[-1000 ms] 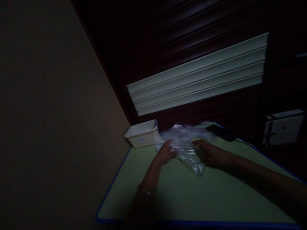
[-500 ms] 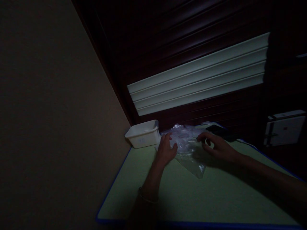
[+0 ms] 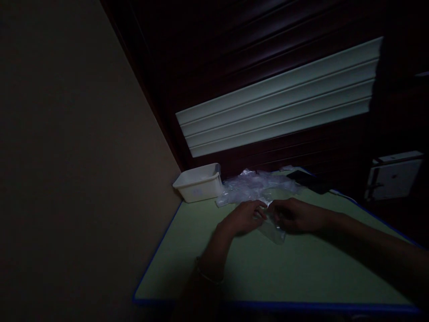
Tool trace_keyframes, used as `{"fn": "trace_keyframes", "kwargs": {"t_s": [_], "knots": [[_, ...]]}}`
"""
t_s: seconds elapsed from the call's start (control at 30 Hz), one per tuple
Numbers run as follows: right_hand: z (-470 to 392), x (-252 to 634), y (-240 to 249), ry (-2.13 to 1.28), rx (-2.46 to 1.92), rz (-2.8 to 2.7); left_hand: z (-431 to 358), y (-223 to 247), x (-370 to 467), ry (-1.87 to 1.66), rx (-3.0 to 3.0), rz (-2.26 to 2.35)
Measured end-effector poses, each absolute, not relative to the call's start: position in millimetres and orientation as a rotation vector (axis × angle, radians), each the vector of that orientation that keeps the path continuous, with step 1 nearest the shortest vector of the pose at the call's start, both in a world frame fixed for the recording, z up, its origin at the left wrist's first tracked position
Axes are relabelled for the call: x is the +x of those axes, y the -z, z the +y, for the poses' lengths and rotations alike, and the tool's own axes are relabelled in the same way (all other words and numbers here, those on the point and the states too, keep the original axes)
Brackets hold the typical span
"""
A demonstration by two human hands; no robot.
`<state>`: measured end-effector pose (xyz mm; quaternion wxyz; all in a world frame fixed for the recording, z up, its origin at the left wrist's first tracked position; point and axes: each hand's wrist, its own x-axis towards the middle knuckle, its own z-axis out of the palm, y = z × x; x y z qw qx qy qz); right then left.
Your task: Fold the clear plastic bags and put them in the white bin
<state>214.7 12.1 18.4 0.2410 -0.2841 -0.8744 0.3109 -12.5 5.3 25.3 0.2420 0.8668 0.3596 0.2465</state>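
Note:
Both hands meet over a clear plastic bag point(image 3: 273, 232) that lies toward the middle of the table. My left hand point(image 3: 246, 217) has its fingers curled and pinched at the bag's upper edge. Right beside it, my right hand point(image 3: 295, 214) is closed on the same edge, its fingertips close to the left ones. The bag's lower part hangs out below the hands on the tabletop. Just beyond them spreads a crumpled heap of clear plastic bags point(image 3: 248, 185). The dim light hides the fingertips in part.
A white plastic bin point(image 3: 199, 190) stands at the table's back left, against the wall. Behind the heap on the right lies a dark flat object point(image 3: 310, 182) with a white cable point(image 3: 342, 195). The light green table point(image 3: 187, 268) has a blue edge. A white box point(image 3: 393, 176) sits farther right.
My left hand has moved right, away from the heap, and my right hand has come in beside it. Both have closed on the near clear bag.

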Motion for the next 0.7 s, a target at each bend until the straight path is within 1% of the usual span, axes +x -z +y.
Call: {"fn": "trace_keyframes", "kwargs": {"t_s": [0.3, 0.5, 0.6, 0.7], "knots": [[17.9, 215.9, -14.4, -0.894, -0.768, -2.368, 6.6, -27.8, -13.5, -0.723, 2.277, 1.026], [14.1, 217.3, -20.5, -1.043, -0.733, -2.314, 3.9, -35.3, -18.5, -0.7, 2.29, 1.064], [12.7, 219.0, -22.9, -1.095, -0.694, -2.3, 4.9, -38.6, -24.4, -0.65, 2.317, 1.072], [13.3, 220.4, -21.7, -1.2, -0.703, -2.255, 8.0, -39.9, -31.4, -0.485, 2.265, 1.074]]}}
